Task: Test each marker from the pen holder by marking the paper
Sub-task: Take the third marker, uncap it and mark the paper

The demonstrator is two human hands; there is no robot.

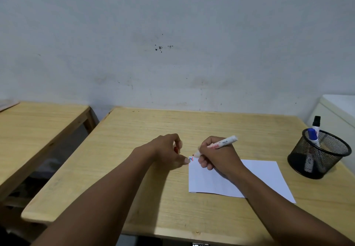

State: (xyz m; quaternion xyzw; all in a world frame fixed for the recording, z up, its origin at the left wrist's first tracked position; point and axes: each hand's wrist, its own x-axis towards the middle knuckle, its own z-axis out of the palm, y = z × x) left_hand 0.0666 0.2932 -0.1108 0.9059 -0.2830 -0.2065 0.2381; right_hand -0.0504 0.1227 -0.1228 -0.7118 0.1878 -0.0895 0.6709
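A white sheet of paper (259,176) lies on the wooden table (134,169), with short blue and red marks at its top left corner. My right hand (219,155) grips an uncapped red marker (222,143), its tip just above that corner. My left hand (169,151) holds the red cap (175,150) in its curled fingers while its thumb presses the paper's corner. A black mesh pen holder (318,155) stands at the right with a black-capped marker (316,124) and a blue-capped marker (312,136) in it.
A second wooden table (34,130) stands to the left across a gap. A white cabinet (338,111) sits behind the pen holder. The wall (172,44) runs close behind both tables.
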